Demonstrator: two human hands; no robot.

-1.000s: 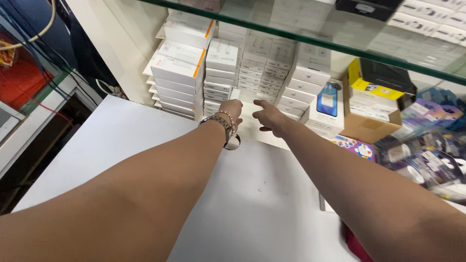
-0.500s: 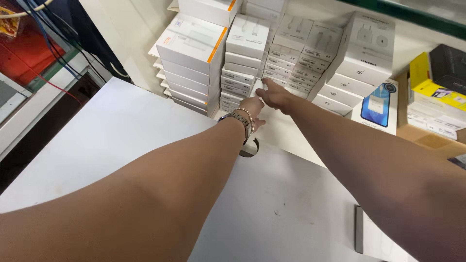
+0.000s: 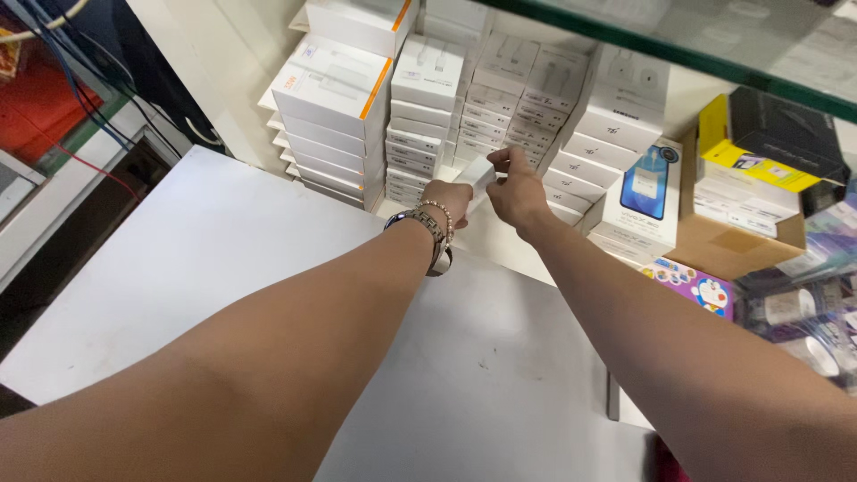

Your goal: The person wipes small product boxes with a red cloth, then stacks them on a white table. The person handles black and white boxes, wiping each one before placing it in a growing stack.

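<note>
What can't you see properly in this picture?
Head view only:
- The left hand has its fingers behind the small white box, so its grip is hidden.
- The right hand covers the box's far end.
- The stacked white boxes behind the hands are partly covered.
- What lies on the glass shelf is blurred by reflections.
- The clear packets are cut off by the right edge.

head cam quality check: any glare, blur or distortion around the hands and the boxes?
Head view: even, bright indoor light with only soft shadows; the left hand and right hand on the small white box are fairly sharp; the glass shelf up top carries hazy reflections; the forearms balloon near the lens from wide-angle perspective; the bagged items at the right edge look soft.
</note>
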